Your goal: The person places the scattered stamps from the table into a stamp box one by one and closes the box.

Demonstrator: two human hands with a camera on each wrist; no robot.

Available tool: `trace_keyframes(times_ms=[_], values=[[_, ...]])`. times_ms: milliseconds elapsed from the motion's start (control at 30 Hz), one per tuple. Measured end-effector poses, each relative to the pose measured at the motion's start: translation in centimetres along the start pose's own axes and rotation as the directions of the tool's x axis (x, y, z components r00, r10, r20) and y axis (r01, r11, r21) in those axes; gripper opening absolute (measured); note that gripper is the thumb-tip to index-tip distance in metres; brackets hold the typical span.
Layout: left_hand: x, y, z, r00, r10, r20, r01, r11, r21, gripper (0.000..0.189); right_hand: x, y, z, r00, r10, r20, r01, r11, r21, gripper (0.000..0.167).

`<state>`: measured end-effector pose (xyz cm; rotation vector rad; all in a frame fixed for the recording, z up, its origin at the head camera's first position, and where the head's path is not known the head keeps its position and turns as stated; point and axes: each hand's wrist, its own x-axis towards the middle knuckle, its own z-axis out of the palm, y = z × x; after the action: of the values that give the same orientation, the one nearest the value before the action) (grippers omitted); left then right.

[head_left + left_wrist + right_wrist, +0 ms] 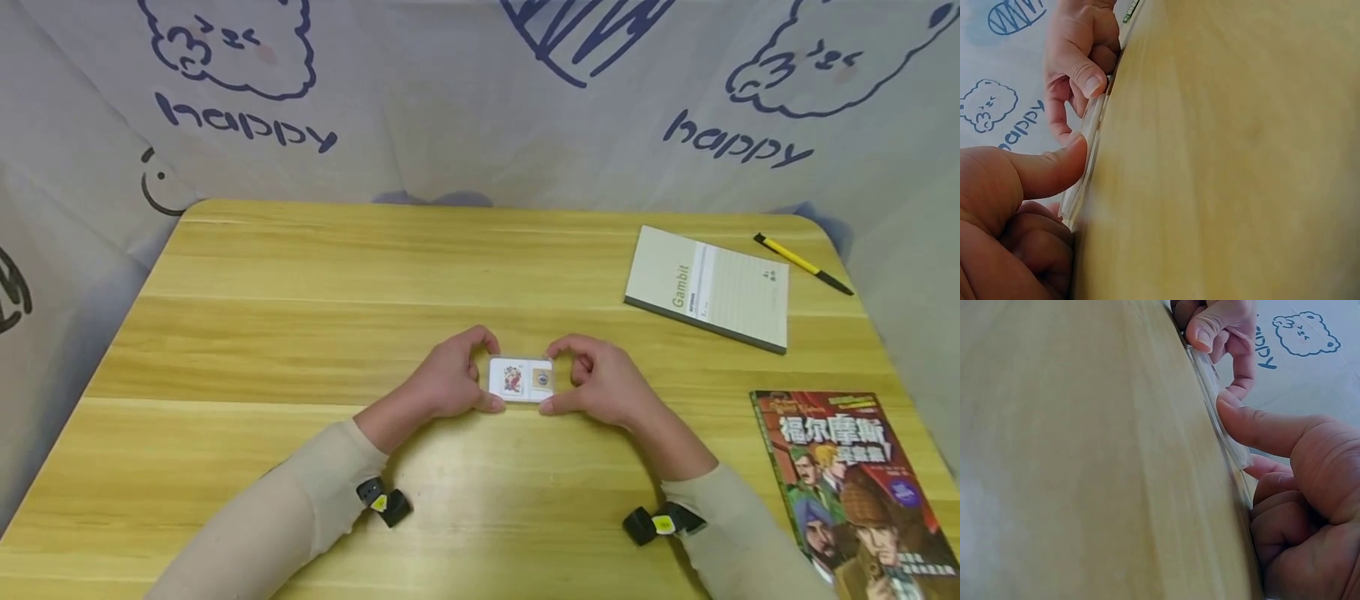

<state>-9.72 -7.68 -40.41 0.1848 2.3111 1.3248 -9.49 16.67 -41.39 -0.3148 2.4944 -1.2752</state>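
A small, flat, clear plastic case with a white insert lies at the middle of the table. Behind its cover show a colourful stamp-like picture and, to the right, a tan square with a round emblem. My left hand pinches the left end, thumb along the near edge and index finger at the far corner. At the right end my right hand does the same, its other fingers curled under. Both wrist views show the case nearly edge-on, low over the tabletop, with a thumb pressing its near side.
On the wooden table, a Gambit notebook lies at the back right, a yellow and black pen beside it. A comic-style book sits at the front right. White cloth with drawings hangs behind the table.
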Motion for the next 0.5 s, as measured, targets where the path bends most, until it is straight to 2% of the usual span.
trace_keyframes(times_ms=[133,500], values=[[-0.1,-0.4,0.0,1.000,0.020,-0.002,-0.020,1.000,-0.021,0.065,0.0,0.3,0.0,1.000,-0.022,-0.003,0.022,1.000,0.006,0.059],[-0.2,-1.2,-0.3,0.993,0.121,0.012,-0.121,0.992,-0.048,0.067,-0.4,0.8,-0.3,0.996,-0.082,-0.025,0.084,0.995,0.052,0.060]])
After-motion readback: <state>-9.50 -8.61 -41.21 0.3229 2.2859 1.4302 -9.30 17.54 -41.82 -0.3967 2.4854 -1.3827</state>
